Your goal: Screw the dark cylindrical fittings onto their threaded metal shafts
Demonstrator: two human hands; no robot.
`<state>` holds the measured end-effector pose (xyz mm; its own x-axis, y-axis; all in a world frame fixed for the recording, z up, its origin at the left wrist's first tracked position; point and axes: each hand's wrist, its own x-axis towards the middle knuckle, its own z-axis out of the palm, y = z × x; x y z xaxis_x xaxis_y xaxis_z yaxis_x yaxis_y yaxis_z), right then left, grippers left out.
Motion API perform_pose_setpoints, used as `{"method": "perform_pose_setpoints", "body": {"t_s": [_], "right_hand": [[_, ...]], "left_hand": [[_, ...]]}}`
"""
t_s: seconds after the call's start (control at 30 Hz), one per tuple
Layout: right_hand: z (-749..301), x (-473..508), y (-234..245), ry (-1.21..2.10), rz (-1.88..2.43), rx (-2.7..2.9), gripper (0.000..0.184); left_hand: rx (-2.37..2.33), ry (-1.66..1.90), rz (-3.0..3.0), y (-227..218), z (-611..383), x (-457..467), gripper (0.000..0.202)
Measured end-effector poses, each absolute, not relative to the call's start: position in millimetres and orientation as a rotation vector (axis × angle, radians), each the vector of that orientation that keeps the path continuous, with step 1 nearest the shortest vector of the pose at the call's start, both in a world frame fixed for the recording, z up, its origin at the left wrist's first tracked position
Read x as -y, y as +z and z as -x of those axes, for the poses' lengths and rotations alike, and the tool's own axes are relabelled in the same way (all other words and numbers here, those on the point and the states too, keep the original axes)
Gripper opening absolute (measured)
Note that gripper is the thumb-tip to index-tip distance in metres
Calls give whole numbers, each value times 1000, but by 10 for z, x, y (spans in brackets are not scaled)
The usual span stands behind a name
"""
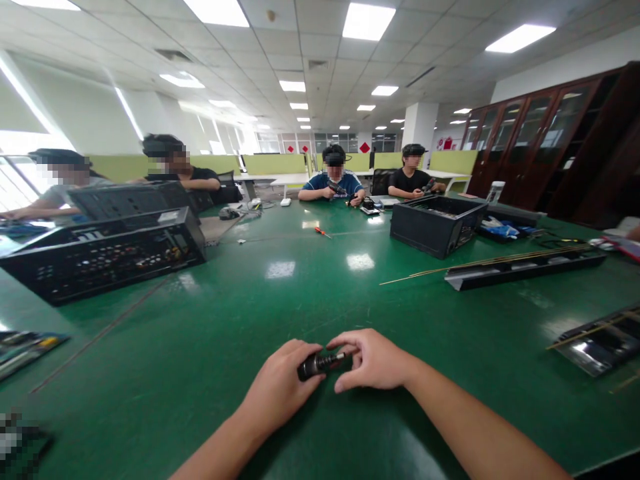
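Note:
Low at the centre of the green table (300, 280), my left hand (280, 383) is wrapped round the black body of a small electric screwdriver (320, 364). The tool points right, lying nearly level just above the table. My right hand (373, 360) pinches its metal front end between thumb and fingers. Both forearms come in from the bottom edge.
A black computer case (107, 250) lies at the left and another (437, 223) at the right, with a black side panel (525, 267) and thin rods beside it. A red-handled screwdriver (323, 232) lies mid-table. Several people sit at the far side. A circuit board (25, 347) lies at the left edge.

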<state>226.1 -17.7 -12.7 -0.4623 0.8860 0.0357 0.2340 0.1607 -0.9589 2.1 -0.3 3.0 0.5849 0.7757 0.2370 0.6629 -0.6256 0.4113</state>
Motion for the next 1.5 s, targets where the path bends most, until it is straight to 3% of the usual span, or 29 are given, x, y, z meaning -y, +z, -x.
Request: {"method": "perform_pose_setpoints", "body": {"t_s": [0.13,0.27,1.5], "right_hand": [[-2152,255,-82,950,1161,1975,28],[-2125,289,-40,746,1220,2043,16],[-2187,262,-122,518,1074,2255,17]], "left_hand": [[-1227,638,-2516,-37,39,24,34],[-1165,678,-2583,23,7,87,21],[-1105,751,-2513,-17,-6,119,27]]}}
